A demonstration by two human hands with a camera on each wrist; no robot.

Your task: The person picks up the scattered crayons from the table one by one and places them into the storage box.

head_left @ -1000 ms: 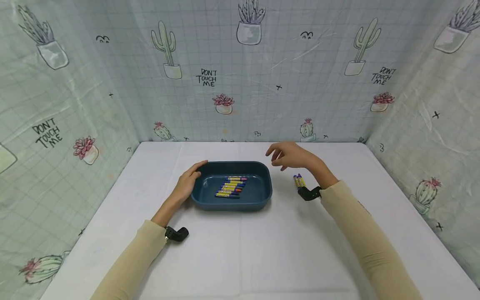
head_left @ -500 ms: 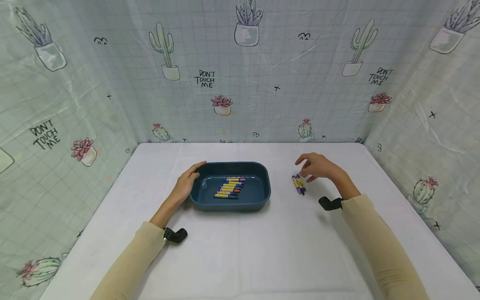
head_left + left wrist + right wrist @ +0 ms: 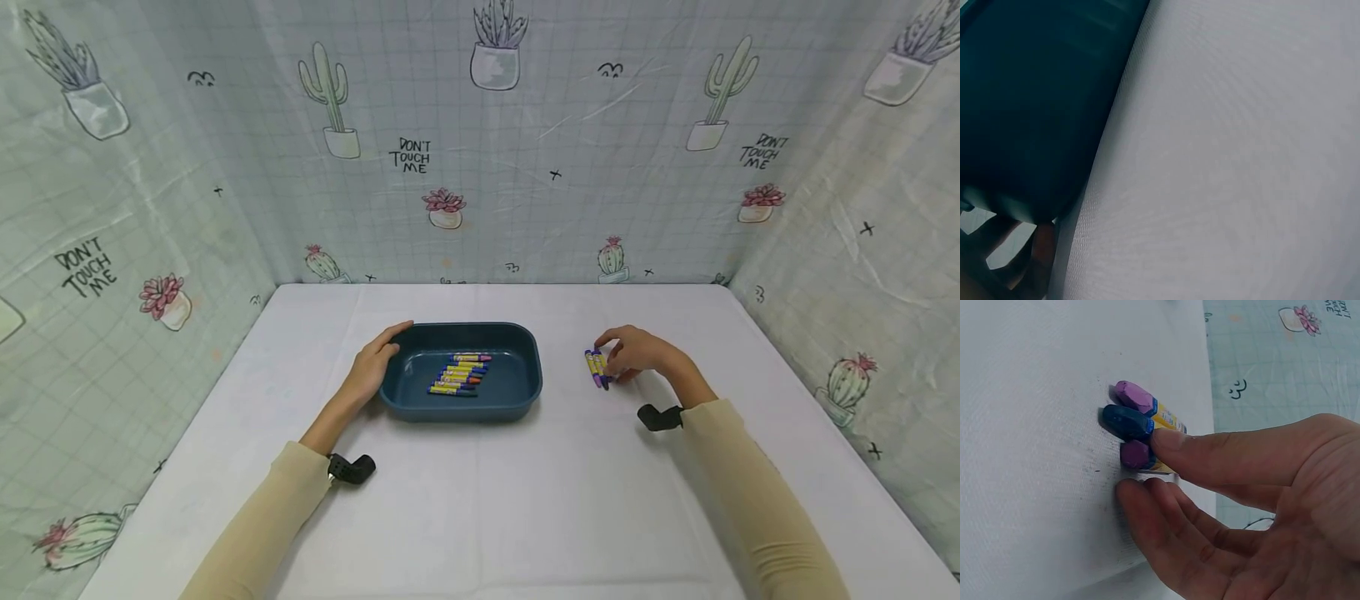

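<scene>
At the left end of a dark blue tray [image 3: 457,413], my left hand [image 3: 367,367] grips the rim, thumb over the edge and fingers along the outside. Several crayons [image 3: 459,375] in yellow wrappers lie in a row inside the tray. To the right of it, three crayons lie side by side on the table: a light purple crayon [image 3: 1135,397], a dark blue crayon [image 3: 1125,422] and a dark purple crayon [image 3: 1136,454]. My right hand [image 3: 637,350] is down at these, its thumb [image 3: 1169,439] overlapping the dark blue and dark purple ones. The right index fingertip is hidden in the right wrist view.
A white cloth [image 3: 480,500] covers the table. Patterned curtains [image 3: 480,167] with cactus drawings rise behind it and along both sides. Each wrist carries a black camera mount, such as the right camera mount [image 3: 660,417].
My right hand has moved right from beside the tray and come down onto the three loose crayons. The left hand stays on the tray, which has not moved.
</scene>
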